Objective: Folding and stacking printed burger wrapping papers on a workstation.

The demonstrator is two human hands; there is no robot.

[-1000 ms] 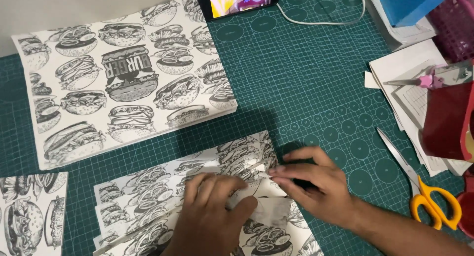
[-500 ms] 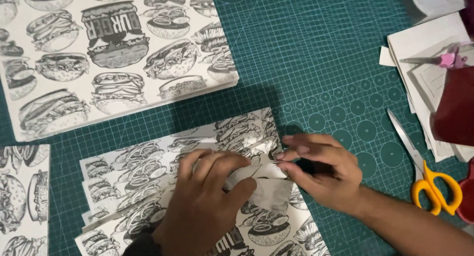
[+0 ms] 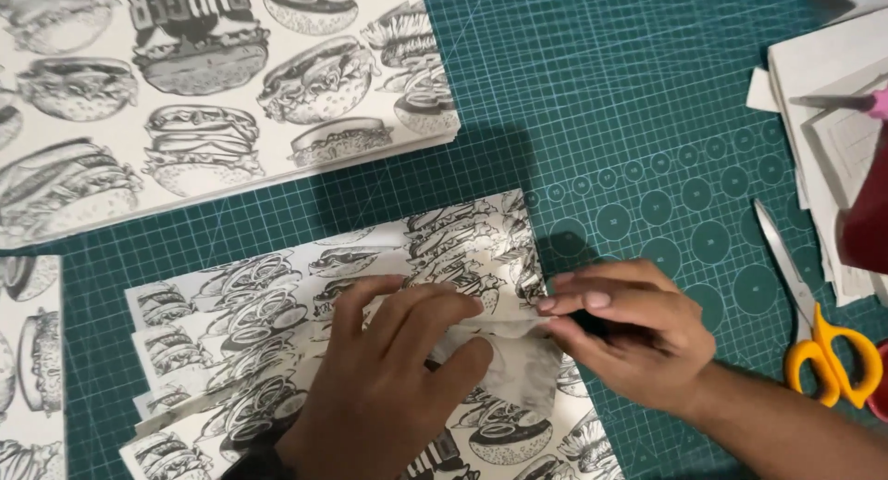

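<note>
Green gridded cutting mat [image 3: 592, 92], burger-print paper sheets [image 3: 277, 332], left hand [image 3: 388, 397] pressing flat, right hand [image 3: 629, 332] fingers pinching fold, scissors [image 3: 814, 323] nearby

head dipped down and closer: phone and blue box at the top edge gone from view, burger sheet stack [image 3: 213, 92] now cropped. my left hand [image 3: 388, 387] slid right along the fold, my right hand [image 3: 629, 337] fingertips now pinching the paper edge [image 3: 513, 327].
</note>
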